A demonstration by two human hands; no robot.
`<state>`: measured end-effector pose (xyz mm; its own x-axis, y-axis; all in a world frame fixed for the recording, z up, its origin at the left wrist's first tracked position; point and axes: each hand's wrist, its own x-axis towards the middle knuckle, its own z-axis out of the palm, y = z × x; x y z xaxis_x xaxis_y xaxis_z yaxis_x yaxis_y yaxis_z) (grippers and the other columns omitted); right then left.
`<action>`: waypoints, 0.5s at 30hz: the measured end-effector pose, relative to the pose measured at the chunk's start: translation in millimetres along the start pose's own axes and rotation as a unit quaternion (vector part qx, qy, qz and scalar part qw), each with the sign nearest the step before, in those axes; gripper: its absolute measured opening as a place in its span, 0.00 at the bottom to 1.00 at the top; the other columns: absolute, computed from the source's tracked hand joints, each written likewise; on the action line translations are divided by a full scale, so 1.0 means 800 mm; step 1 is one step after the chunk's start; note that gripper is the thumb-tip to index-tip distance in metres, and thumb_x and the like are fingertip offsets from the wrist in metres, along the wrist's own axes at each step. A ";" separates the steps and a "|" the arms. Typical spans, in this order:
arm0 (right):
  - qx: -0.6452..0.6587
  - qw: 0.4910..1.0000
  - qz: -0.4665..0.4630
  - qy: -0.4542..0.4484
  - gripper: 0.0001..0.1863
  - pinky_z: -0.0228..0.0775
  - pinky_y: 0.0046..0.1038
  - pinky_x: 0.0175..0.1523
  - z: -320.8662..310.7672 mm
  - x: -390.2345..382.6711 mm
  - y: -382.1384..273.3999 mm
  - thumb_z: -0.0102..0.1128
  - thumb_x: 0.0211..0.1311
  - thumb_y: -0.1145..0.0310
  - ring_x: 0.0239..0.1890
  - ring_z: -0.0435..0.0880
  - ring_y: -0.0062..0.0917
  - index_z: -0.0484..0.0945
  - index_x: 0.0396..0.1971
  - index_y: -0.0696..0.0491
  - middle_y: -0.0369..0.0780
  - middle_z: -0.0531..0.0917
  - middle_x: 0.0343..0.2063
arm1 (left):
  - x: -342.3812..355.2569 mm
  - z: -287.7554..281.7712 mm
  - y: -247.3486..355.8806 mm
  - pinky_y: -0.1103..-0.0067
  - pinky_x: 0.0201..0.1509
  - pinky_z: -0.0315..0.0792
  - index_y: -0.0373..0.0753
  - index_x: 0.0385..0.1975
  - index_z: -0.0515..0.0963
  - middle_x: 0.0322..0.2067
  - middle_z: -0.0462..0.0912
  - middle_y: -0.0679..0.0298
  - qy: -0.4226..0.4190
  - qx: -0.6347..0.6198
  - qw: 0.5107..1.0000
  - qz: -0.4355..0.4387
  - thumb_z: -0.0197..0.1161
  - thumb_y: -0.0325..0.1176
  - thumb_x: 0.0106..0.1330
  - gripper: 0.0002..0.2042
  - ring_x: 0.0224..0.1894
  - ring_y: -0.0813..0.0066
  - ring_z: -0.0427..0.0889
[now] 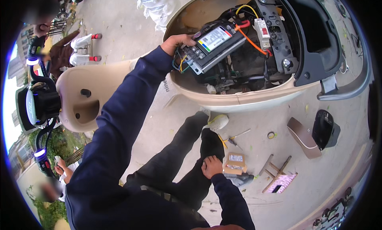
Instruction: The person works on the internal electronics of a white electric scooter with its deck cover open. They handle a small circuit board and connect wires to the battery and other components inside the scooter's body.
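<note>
Closed grip: the left hand (179,43) holds one end of a labelled, metal-cased controller (219,51), tilted over the scooter's open bay (238,98); the right hand (212,167) rests on a knee, with nothing visible in it. The work looks partway — the bay is uncovered, but the controller is in the hand, not fixed down, so securing it and closing up seem left. Whether every lead is joined cannot be told. Inside the bay, a white breaker (262,34) sits beside a dark bracket (280,35), near tangled cables. Contents of the dark bin (316,33) beyond are indistinct. On the ground lie a cardboard box (236,159) — its contents unclear — and, farther right, a brown panel (304,138).
</note>
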<state>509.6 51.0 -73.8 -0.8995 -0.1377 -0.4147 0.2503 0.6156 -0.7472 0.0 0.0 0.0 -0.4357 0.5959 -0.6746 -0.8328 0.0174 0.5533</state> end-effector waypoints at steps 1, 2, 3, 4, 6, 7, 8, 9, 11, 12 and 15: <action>0.000 1.000 0.007 0.021 0.08 0.73 0.37 0.39 0.000 0.005 0.000 0.56 0.49 0.66 0.36 0.77 0.37 0.76 0.22 0.55 0.43 0.78 0.28 | -0.007 -0.006 -0.003 0.73 0.50 0.77 0.24 0.50 0.71 0.40 0.81 0.46 0.037 -0.025 0.999 -0.006 0.54 0.33 0.53 0.25 0.39 0.62 0.84; 0.011 1.000 0.020 0.012 0.07 0.72 0.39 0.40 0.000 0.007 -0.002 0.56 0.49 0.67 0.36 0.76 0.39 0.76 0.25 0.55 0.43 0.79 0.30 | -0.015 -0.011 -0.011 0.72 0.49 0.78 0.23 0.47 0.72 0.38 0.82 0.46 0.027 -0.081 0.996 -0.022 0.53 0.31 0.53 0.22 0.38 0.61 0.84; 0.020 0.998 0.051 0.010 0.08 0.72 0.39 0.40 0.010 0.012 -0.030 0.56 0.50 0.66 0.37 0.76 0.40 0.76 0.27 0.55 0.44 0.79 0.30 | -0.036 0.001 -0.001 0.71 0.49 0.78 0.22 0.46 0.72 0.38 0.82 0.46 0.024 -0.103 0.994 -0.028 0.54 0.31 0.53 0.22 0.37 0.60 0.84; 0.027 0.996 0.083 0.007 0.08 0.72 0.39 0.40 0.021 0.020 -0.059 0.56 0.51 0.66 0.37 0.76 0.40 0.76 0.28 0.55 0.44 0.79 0.31 | -0.053 0.011 0.011 0.71 0.49 0.78 0.22 0.46 0.72 0.39 0.82 0.46 0.035 -0.111 0.992 -0.045 0.54 0.32 0.54 0.22 0.38 0.60 0.84; 0.024 0.989 0.148 0.000 0.11 0.71 0.41 0.43 0.027 0.038 -0.065 0.55 0.56 0.64 0.40 0.76 0.42 0.75 0.33 0.56 0.46 0.79 0.33 | -0.063 0.035 0.016 0.69 0.49 0.78 0.24 0.48 0.72 0.40 0.81 0.46 0.017 -0.178 0.982 -0.065 0.54 0.33 0.56 0.22 0.39 0.59 0.84; 0.062 0.978 0.184 0.075 0.12 0.70 0.40 0.45 0.028 0.041 -0.066 0.54 0.60 0.64 0.41 0.77 0.45 0.75 0.37 0.57 0.47 0.80 0.35 | -0.066 0.050 0.019 0.70 0.46 0.79 0.25 0.47 0.72 0.40 0.82 0.48 0.025 -0.200 0.976 -0.084 0.54 0.34 0.57 0.21 0.38 0.58 0.84; 0.119 0.937 0.294 0.145 0.14 0.70 0.37 0.45 0.013 0.053 -0.084 0.53 0.63 0.63 0.39 0.79 0.41 0.74 0.39 0.59 0.47 0.80 0.36 | -0.063 0.063 0.018 0.69 0.46 0.79 0.28 0.45 0.73 0.39 0.82 0.50 -0.010 -0.240 0.968 -0.076 0.55 0.34 0.57 0.19 0.38 0.59 0.84; 0.192 0.900 0.325 0.219 0.15 0.70 0.34 0.44 -0.011 0.066 -0.101 0.52 0.65 0.62 0.38 0.79 0.36 0.73 0.40 0.59 0.45 0.80 0.35 | -0.065 0.073 0.017 0.68 0.45 0.78 0.31 0.43 0.74 0.38 0.83 0.52 -0.038 -0.281 0.957 -0.064 0.55 0.35 0.57 0.17 0.37 0.60 0.84; 0.351 0.819 0.330 0.313 0.18 0.71 0.26 0.44 -0.056 0.076 -0.109 0.52 0.67 0.60 0.36 0.80 0.28 0.71 0.46 0.60 0.45 0.81 0.37 | -0.072 0.094 0.010 0.66 0.42 0.79 0.33 0.43 0.74 0.36 0.83 0.56 -0.069 -0.290 0.952 -0.071 0.56 0.34 0.57 0.16 0.36 0.62 0.84; 0.455 0.764 0.339 0.308 0.18 0.70 0.24 0.44 -0.117 0.091 -0.136 0.49 0.69 0.60 0.38 0.79 0.23 0.70 0.48 0.60 0.41 0.80 0.39 | -0.077 0.104 0.004 0.66 0.41 0.80 0.33 0.43 0.74 0.36 0.83 0.56 -0.044 -0.269 0.960 -0.064 0.56 0.33 0.57 0.15 0.36 0.63 0.84; 0.400 0.793 0.242 0.390 0.17 0.69 0.23 0.46 -0.281 0.129 -0.198 0.45 0.70 0.61 0.42 0.76 0.22 0.69 0.49 0.60 0.41 0.77 0.42 | -0.073 0.119 -0.009 0.71 0.34 0.79 0.34 0.43 0.75 0.36 0.83 0.57 -0.007 -0.236 0.970 -0.066 0.57 0.30 0.57 0.14 0.36 0.65 0.84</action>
<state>296.7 114.0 118.7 -0.4983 0.6786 -0.5397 0.5010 -0.2826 -0.8180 63.7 41.8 81.8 -0.3136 0.6243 -0.7155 -0.9457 -0.2732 0.1761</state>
